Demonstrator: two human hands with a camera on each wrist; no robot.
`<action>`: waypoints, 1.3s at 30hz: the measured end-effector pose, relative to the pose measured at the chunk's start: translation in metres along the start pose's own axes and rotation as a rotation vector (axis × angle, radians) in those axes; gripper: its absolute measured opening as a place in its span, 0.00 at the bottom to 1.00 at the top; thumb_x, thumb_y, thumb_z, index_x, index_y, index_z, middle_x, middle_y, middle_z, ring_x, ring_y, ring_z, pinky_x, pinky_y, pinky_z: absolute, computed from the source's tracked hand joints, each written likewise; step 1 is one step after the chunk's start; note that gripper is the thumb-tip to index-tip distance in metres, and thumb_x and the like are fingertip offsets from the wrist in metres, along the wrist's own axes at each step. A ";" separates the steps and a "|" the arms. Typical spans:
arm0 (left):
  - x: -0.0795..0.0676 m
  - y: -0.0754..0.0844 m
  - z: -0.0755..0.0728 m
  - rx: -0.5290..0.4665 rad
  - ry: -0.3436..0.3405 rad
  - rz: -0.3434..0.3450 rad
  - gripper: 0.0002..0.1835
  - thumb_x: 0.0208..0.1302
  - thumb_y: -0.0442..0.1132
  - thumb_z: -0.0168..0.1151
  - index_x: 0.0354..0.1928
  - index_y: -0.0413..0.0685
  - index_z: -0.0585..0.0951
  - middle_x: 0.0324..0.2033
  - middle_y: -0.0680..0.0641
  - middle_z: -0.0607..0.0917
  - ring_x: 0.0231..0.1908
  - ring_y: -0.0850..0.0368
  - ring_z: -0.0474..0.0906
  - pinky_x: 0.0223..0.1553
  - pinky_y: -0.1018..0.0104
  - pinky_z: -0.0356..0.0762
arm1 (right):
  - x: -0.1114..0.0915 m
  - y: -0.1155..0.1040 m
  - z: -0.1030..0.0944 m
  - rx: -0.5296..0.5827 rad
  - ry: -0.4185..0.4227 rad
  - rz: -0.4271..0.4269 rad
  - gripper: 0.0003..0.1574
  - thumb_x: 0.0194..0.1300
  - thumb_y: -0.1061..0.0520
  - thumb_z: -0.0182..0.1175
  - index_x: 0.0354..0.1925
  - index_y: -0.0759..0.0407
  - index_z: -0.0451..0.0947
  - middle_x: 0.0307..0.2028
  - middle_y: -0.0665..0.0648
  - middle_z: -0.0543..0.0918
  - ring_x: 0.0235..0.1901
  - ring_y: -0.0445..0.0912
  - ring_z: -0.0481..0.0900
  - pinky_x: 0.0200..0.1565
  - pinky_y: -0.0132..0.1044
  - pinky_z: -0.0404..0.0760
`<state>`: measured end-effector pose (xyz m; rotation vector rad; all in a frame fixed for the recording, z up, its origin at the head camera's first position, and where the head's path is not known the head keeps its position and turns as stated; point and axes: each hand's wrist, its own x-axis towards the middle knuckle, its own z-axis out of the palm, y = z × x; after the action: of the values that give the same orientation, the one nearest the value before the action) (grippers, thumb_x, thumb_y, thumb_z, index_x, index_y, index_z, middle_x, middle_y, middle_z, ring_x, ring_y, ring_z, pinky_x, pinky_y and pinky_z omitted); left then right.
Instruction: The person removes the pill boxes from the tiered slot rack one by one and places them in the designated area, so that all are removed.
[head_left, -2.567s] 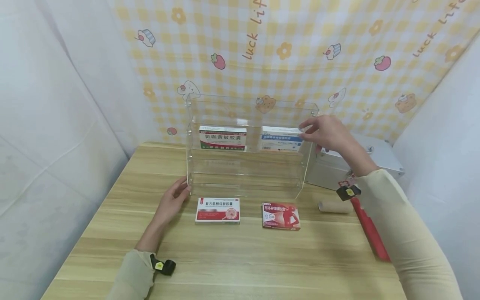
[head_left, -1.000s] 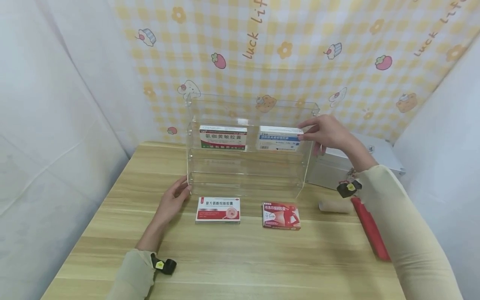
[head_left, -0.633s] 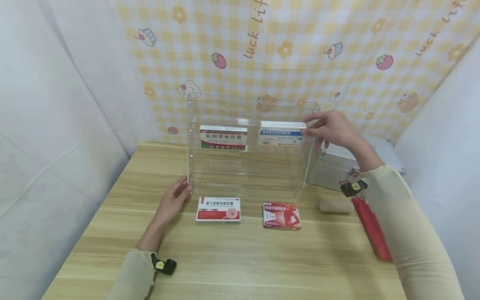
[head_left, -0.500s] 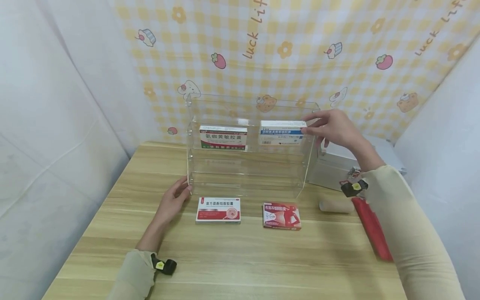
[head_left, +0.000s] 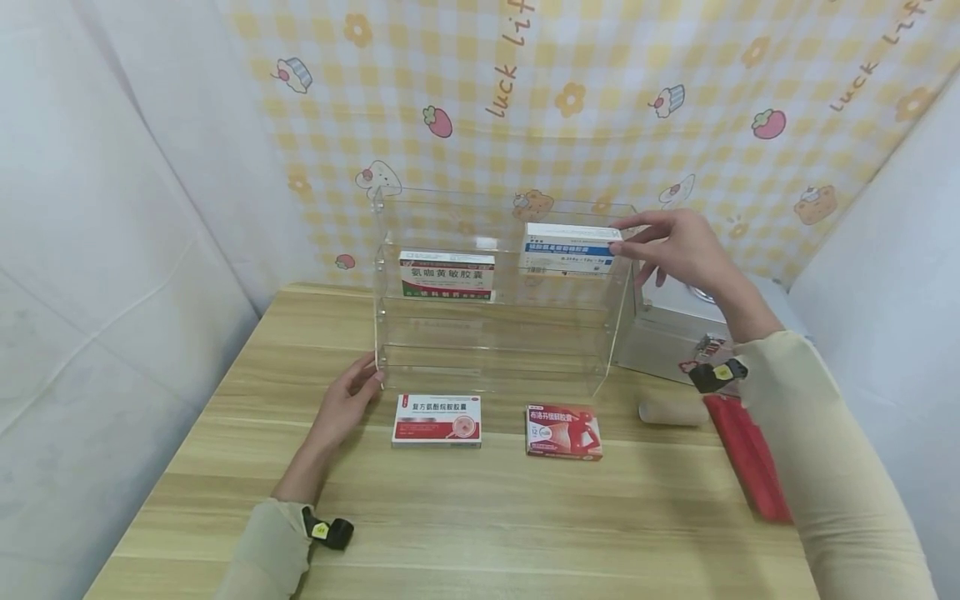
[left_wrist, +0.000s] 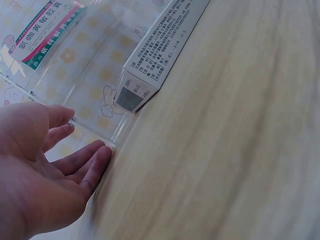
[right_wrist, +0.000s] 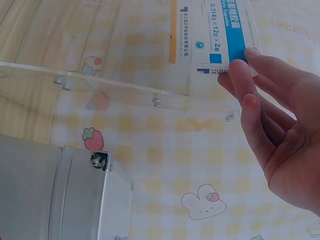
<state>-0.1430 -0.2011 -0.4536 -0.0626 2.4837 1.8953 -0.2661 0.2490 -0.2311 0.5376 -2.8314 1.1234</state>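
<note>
My right hand [head_left: 675, 246] pinches the right end of a white and blue medicine box [head_left: 570, 250]. In the right wrist view, thumb and fingertips grip the end of that box [right_wrist: 215, 35]. It is raised in front of the upper part of a clear acrylic display rack [head_left: 495, 333]. My left hand [head_left: 348, 400] holds the rack's lower left corner; the left wrist view has its fingertips [left_wrist: 100, 155] at the panel edge. A red and green medicine box [head_left: 447, 277] stands on a rack shelf. On the table lie a white and red medicine box [head_left: 436, 421] and a red medicine box [head_left: 563, 432].
A silver metal case [head_left: 667, 333] stands right of the rack. Near it lie a cardboard-coloured tube [head_left: 671, 411] and a long red object [head_left: 750, 462], partly behind the right sleeve. A checked curtain [head_left: 570, 150] hangs behind the wooden table [head_left: 487, 533].
The right hand has lifted the white and blue medicine box up from its shelf and slightly to the right. The left hand and the other boxes have stayed in place.
</note>
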 end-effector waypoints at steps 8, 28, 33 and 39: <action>0.010 -0.022 0.001 0.034 0.022 0.021 0.29 0.75 0.48 0.52 0.74 0.55 0.62 0.65 0.37 0.71 0.60 0.41 0.71 0.59 0.49 0.72 | -0.006 -0.008 -0.009 -0.022 0.047 -0.016 0.29 0.59 0.43 0.70 0.58 0.47 0.80 0.45 0.60 0.86 0.22 0.56 0.85 0.19 0.43 0.82; 0.009 -0.021 0.001 0.040 0.025 0.005 0.28 0.75 0.47 0.53 0.74 0.57 0.62 0.65 0.37 0.71 0.61 0.39 0.69 0.61 0.44 0.68 | -0.028 -0.026 -0.023 -0.026 0.038 -0.021 0.29 0.58 0.44 0.71 0.57 0.47 0.81 0.42 0.58 0.87 0.20 0.56 0.84 0.17 0.41 0.80; 0.009 -0.020 0.000 0.052 0.025 -0.009 0.28 0.75 0.48 0.52 0.74 0.59 0.62 0.66 0.38 0.70 0.61 0.40 0.69 0.61 0.45 0.69 | -0.035 -0.026 -0.023 -0.028 0.035 -0.057 0.26 0.58 0.45 0.71 0.54 0.49 0.82 0.39 0.58 0.88 0.19 0.55 0.83 0.17 0.44 0.81; 0.008 -0.019 0.000 0.055 0.023 -0.009 0.28 0.75 0.48 0.52 0.74 0.58 0.62 0.66 0.37 0.70 0.62 0.39 0.68 0.62 0.43 0.67 | -0.047 -0.024 -0.023 -0.026 0.008 -0.086 0.23 0.59 0.48 0.72 0.53 0.49 0.83 0.36 0.56 0.88 0.18 0.55 0.83 0.16 0.43 0.80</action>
<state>-0.1502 -0.2059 -0.4726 -0.0946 2.5443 1.8324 -0.2159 0.2624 -0.2066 0.6446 -2.7829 1.0705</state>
